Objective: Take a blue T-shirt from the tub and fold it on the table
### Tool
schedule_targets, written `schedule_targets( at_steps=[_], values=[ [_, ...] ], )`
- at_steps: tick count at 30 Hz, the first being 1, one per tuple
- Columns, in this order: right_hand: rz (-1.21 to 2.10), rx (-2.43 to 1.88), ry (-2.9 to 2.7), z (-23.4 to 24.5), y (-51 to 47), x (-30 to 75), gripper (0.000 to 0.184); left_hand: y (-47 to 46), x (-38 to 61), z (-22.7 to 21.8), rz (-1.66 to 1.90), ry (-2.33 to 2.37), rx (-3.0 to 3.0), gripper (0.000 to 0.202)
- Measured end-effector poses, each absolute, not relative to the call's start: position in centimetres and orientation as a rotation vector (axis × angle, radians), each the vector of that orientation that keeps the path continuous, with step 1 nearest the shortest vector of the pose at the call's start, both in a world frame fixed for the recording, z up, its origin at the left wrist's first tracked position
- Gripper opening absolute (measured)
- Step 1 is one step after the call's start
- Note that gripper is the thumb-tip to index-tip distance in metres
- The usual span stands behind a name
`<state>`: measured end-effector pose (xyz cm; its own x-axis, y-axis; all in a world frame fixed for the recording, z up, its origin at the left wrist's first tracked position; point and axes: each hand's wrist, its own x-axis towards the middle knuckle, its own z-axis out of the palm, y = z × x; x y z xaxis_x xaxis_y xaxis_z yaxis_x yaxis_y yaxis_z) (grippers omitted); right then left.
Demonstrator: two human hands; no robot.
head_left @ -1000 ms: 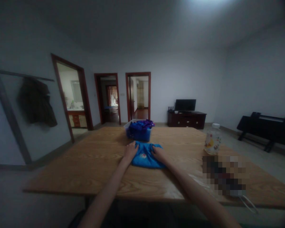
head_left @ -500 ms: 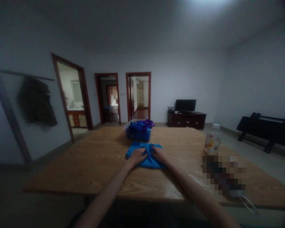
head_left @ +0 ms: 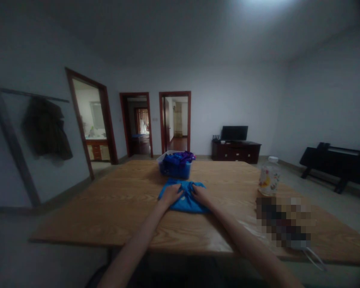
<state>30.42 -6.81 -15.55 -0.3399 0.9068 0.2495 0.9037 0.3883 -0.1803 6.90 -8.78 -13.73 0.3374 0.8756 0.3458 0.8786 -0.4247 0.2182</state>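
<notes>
A bright blue cloth (head_left: 188,206) lies bunched and creased on the wooden table (head_left: 108,216). Both arms reach forward to it. On its left part, my left hand (head_left: 171,195) has its fingers bent into the fabric. To the right, my right hand (head_left: 201,195) also has fingers curled in the fabric, with a fold raised between the two hands. A small pale spot shows on the cloth between them. Just behind the cloth stands a clear plastic bin (head_left: 159,163) heaped with blue and purple fabric (head_left: 177,160).
On the table's right side stands a large clear bottle (head_left: 269,176) with a white cap and printed fruit. In front of it lies a pixelated item with a strap loop (head_left: 315,258) over the table edge. A TV cabinet (head_left: 236,151) stands by the far wall.
My left hand has shifted slightly left and back, and the pale spot on the cloth has come into view. My right hand stays nearly in place.
</notes>
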Motion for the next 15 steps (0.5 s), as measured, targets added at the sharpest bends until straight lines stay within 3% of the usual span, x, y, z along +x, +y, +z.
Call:
schedule_targets(
  at_steps=[8, 15],
  values=[
    [-0.03, -1.606, -2.348, -14.9, -7.3, 30.2, 0.024, -7.5, 2.9, -13.6, -0.471, -2.138, -2.198, 0.037],
    [-0.059, -1.617, -2.307, -15.3, -7.3, 30.0, 0.026, -7.6, 1.7, -13.4, -0.51, -2.092, -2.325, 0.034]
  ],
)
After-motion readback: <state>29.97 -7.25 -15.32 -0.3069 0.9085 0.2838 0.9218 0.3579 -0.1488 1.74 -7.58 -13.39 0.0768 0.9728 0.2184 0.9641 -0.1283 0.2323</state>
